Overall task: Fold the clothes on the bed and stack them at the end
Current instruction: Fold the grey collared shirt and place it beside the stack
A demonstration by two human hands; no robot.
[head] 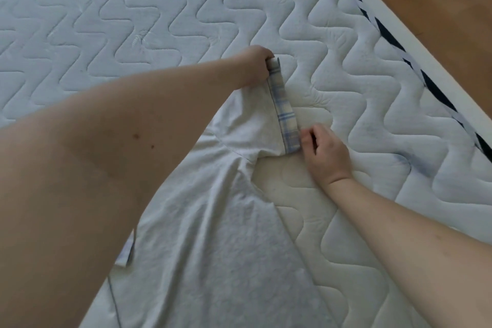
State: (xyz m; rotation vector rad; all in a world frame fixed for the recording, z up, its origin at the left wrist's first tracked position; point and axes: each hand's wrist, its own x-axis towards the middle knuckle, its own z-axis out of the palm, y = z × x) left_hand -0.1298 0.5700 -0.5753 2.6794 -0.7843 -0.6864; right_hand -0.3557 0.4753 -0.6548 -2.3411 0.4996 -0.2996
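White T-shirt (213,234) on quilted mattress (133,8): sleeve being laid flat. Left hand (257,65) and right hand (326,153) are pinching the plaid cuff (283,109) ends. Next, likely: folding the sleeve inward.

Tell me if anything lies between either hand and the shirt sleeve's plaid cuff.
Nothing visible does. The left hand already grips the far end of the plaid cuff, and the right hand has its fingertips at the near end. Bare mattress lies beside them.
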